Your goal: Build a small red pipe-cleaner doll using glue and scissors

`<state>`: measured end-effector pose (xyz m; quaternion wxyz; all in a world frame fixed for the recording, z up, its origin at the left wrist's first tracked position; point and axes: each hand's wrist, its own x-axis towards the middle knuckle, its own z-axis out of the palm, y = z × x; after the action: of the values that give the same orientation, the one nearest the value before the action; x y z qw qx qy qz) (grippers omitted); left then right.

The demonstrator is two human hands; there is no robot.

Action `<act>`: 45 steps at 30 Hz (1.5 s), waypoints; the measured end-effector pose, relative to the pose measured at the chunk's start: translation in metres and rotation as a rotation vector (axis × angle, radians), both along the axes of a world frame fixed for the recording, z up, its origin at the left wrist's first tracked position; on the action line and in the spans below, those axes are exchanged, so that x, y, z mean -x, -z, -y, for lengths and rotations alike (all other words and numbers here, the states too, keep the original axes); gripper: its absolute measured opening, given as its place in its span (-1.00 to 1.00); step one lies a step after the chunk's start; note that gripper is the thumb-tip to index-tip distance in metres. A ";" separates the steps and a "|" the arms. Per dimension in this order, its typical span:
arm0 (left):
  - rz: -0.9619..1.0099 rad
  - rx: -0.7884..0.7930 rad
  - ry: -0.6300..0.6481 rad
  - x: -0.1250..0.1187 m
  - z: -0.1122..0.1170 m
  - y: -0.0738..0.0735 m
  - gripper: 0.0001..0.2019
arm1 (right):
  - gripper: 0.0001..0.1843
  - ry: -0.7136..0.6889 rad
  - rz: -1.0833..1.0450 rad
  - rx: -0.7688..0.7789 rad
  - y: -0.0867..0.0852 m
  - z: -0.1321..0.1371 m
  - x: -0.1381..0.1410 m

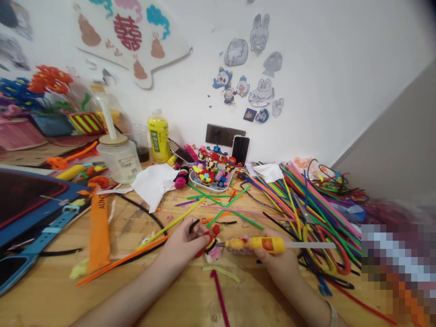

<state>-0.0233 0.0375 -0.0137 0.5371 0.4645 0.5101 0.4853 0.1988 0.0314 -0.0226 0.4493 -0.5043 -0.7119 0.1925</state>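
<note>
My left hand [193, 240] is closed around a small red, black and pink pipe-cleaner figure [211, 247] above the table's front half. A short black pipe-cleaner end sticks up by its fingers. My right hand [274, 259] grips a yellow glue gun [269, 245] with a clear glue stick [309, 245] running out of its back. The gun's nozzle points left and meets or nearly meets the figure; actual contact is too small to tell. Just below lie a pale yellow-green strip [223, 272] and a dark pink pipe cleaner [220, 295].
Scissors [322, 240] and a heap of coloured pipe cleaners [306, 200] lie on the right. Behind my hands stand a tray [195, 180] of finished figures, a phone [240, 151] and a yellow bottle [158, 136]. A glass jar [119, 159] and an orange strip [99, 231] are leftward.
</note>
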 end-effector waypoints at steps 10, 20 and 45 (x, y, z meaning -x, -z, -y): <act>0.004 0.050 0.021 -0.001 0.002 -0.005 -0.74 | -0.53 0.058 0.134 -0.046 -0.006 0.001 0.004; -0.004 0.029 0.013 -0.002 0.003 -0.010 -0.72 | -0.54 0.110 0.406 -0.181 -0.006 0.000 -0.003; 0.101 -0.061 0.082 -0.005 0.002 -0.004 -0.69 | -0.82 -0.238 0.304 -0.214 -0.026 0.005 0.031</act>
<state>-0.0187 0.0356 -0.0096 0.5671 0.4763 0.4478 0.5010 0.1683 0.0267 0.0038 0.3618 -0.3893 -0.8424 0.0891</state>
